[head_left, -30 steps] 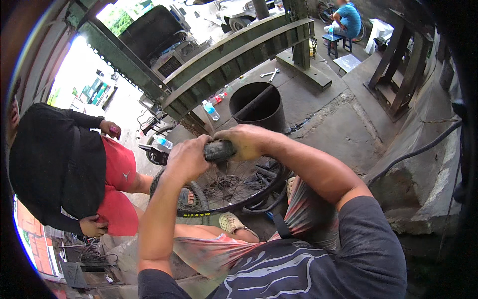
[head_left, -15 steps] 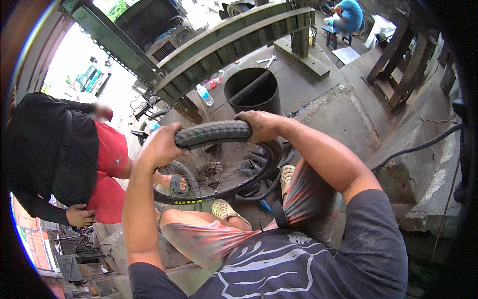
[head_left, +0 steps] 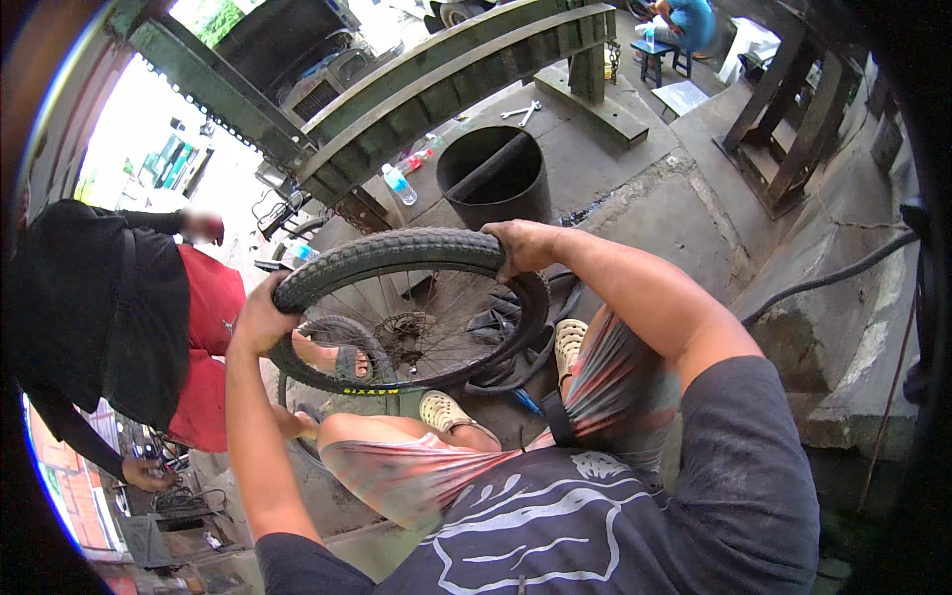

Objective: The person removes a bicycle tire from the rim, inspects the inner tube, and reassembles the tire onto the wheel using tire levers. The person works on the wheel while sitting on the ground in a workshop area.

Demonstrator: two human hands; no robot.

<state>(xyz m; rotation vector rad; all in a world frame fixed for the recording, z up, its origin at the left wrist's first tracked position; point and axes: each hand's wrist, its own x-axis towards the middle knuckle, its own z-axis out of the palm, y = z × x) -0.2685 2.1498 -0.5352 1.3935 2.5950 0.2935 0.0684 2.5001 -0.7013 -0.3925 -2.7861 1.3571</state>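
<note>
A spoked bicycle wheel with a black knobbly tyre [head_left: 392,250] is tilted up in front of my legs, its hub [head_left: 405,339] and spokes showing. At the tyre's left side, my left hand [head_left: 264,315] is closed round the tread. My right hand [head_left: 523,248] grips the tyre at its upper right. The fingertips of both hands are partly hidden behind the tyre. Beneath and to the right of the wheel lie loops of black tubing [head_left: 540,362]. A blue-handled item [head_left: 528,402] is on the ground between my shoes.
A black bucket [head_left: 496,183] stands beyond the wheel, with a plastic bottle [head_left: 399,185] and a wrench [head_left: 523,114] on the ground nearby. Green steel beams [head_left: 446,84] cross behind. One person [head_left: 99,307] stands close at left; another [head_left: 689,25] sits far right.
My left hand has slid leftward and down along the tyre, while my right hand stays near its upper right. More of the wheel's face shows. The left person's lower hand has moved down.
</note>
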